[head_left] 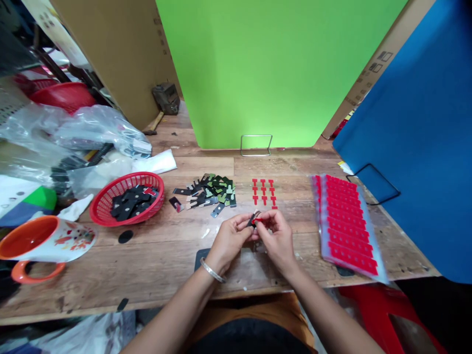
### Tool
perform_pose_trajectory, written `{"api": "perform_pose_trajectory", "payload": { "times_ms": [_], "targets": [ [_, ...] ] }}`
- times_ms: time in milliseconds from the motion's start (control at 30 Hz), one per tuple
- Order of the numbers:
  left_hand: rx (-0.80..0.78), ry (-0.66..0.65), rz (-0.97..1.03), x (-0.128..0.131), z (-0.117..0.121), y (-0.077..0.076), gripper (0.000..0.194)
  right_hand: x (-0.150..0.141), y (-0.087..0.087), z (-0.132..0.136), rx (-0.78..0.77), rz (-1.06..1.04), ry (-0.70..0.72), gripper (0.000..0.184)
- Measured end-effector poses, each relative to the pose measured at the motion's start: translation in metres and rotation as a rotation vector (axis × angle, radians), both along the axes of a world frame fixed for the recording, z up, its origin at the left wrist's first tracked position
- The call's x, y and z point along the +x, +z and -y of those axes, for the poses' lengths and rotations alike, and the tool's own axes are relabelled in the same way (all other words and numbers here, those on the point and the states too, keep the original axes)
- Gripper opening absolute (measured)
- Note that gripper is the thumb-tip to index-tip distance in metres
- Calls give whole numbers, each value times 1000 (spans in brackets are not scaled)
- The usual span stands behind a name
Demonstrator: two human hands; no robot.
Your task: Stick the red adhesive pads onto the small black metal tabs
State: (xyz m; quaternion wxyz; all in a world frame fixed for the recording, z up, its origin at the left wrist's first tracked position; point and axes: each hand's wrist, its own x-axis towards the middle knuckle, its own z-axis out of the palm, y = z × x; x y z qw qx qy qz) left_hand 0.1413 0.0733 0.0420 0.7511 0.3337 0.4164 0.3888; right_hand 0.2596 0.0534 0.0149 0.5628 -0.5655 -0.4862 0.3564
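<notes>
My left hand (229, 241) pinches a small dark metal plate (252, 219) above the front of the table. My right hand (278, 241) meets it there, its fingers closed on a small red piece (257, 221) pressed against the plate; the fingertips partly hide both. Just beyond my hands, several red T-shaped pieces (263, 190) lie in short rows on the wood. To their left spreads a loose pile of dark notched metal plates (217, 189). A red plastic basket (99, 212) farther left contains more dark plates (132, 202), one showing a red patch.
Clear sheets with rows of red pieces (348, 221) lie at the right. An orange-and-white mug (70, 241) stands at the left front, with plastic bags (96, 130) behind. A green board (280, 73) and a blue board (416, 147) rise at the back and right, wire stands before them.
</notes>
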Motion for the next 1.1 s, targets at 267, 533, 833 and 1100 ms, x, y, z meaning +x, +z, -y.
{"api": "perform_pose_trajectory", "payload": {
  "times_ms": [267, 533, 833, 1100],
  "targets": [
    [-14, -7, 0, -2, -2, -4, 33, 2, -2, -2, -25, -43, 17, 10],
    [-16, -7, 12, -2, -1, -2, 33, 1, 3, -1, -2, 7, 2, 9],
    [7, 4, 18, -2, 1, 1, 36, -4, 3, 4, -11, 11, 25, 8],
    [40, 30, -27, -3, 2, -1, 36, -5, 8, 7, 124, 174, 4, 5]
  ]
}}
